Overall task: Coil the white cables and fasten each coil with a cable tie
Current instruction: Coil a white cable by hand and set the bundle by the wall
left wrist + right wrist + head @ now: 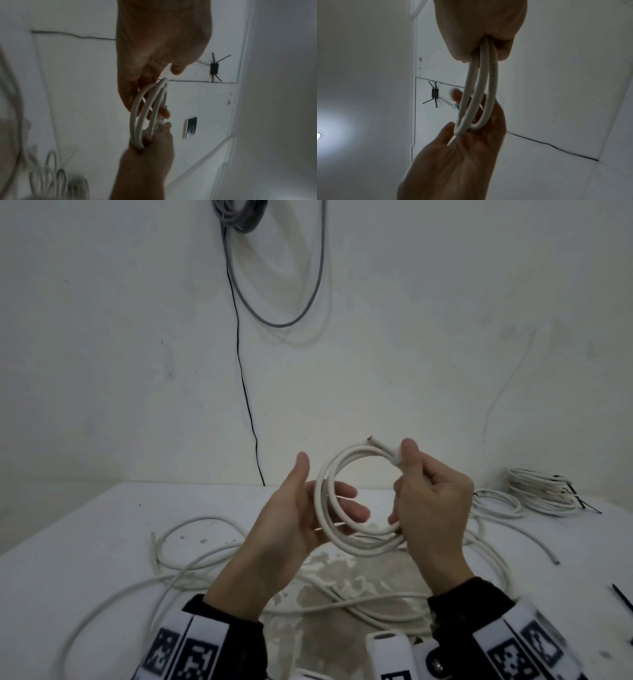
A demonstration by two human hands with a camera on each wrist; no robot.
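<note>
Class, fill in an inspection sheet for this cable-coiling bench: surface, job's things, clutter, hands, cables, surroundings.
Surface: white table, paint worn near the front edge.
Job's things: small white coil held up, untied; finished coils far right with black ties.
Clutter: dark thin object at right edge, cannot tell what.
Hands: right hand grips the coil; left hand open, fingers through the coil.
Cables: loose white cable sprawls on the table.
Surroundings: white wall, grey cable and thin black wire hanging.
</note>
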